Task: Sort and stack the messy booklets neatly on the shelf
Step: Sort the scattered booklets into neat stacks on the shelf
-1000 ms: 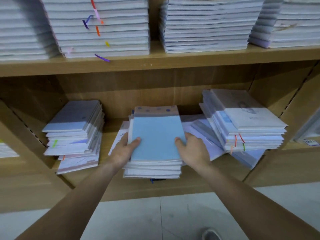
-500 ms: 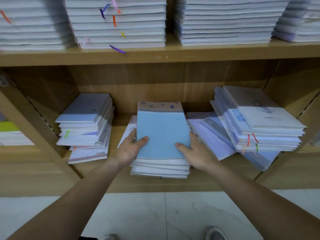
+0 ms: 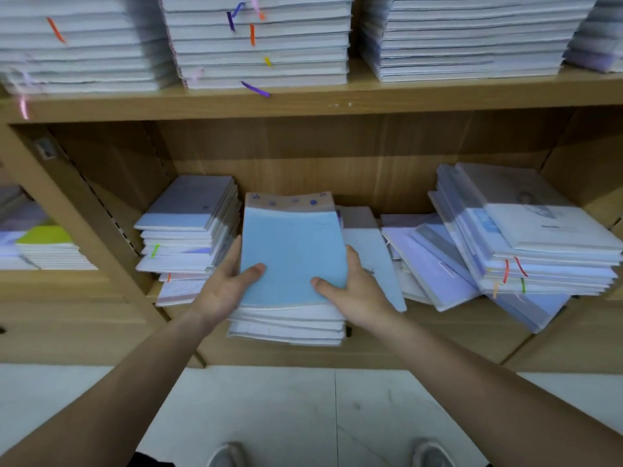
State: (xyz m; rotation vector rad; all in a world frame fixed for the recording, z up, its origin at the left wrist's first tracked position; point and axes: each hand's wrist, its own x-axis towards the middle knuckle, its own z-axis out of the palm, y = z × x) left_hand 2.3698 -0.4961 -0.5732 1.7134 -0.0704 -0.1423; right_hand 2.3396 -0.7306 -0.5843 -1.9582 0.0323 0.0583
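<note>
Left fingers [image 3: 232, 256]: curled round the left edge of the stack [image 3: 286, 320], with the thumb laid on the blue booklet [image 3: 293, 251] that tops it.
Right fingers [image 3: 352, 261]: curled round the right edge, with the thumb pressed on the blue booklet near its front corner.
Left hand [image 3: 226, 288]: closed on the stack from the left side.
Right hand [image 3: 357, 294]: closed on the stack from the right, opposite the other.
Stack: gripped between both hands at the front middle of the shelf [image 3: 472, 321], its near end seen over the front edge. Whether it is borne by the board or lifted cannot be told. A brown cover [image 3: 290, 199] with dots is seen jutting out behind the blue booklet.
Left pile [image 3: 188, 227]: stood just beside the stack, unevenly stepped, with a green tab [image 3: 154, 251] shown.
Loose booklets [image 3: 435, 267]: strewn flat and askew to the right of the stack, partly under the right pile [image 3: 532, 237].
Right pile: turned at an angle, with coloured tabs [image 3: 505, 271] shown at its front.
Upper board [image 3: 337, 101]: loaded with tall white upper stacks [image 3: 263, 45].
Floor [image 3: 269, 409]: pale tiles, with two shoes [image 3: 226, 455] cut off by the lower edge.
</note>
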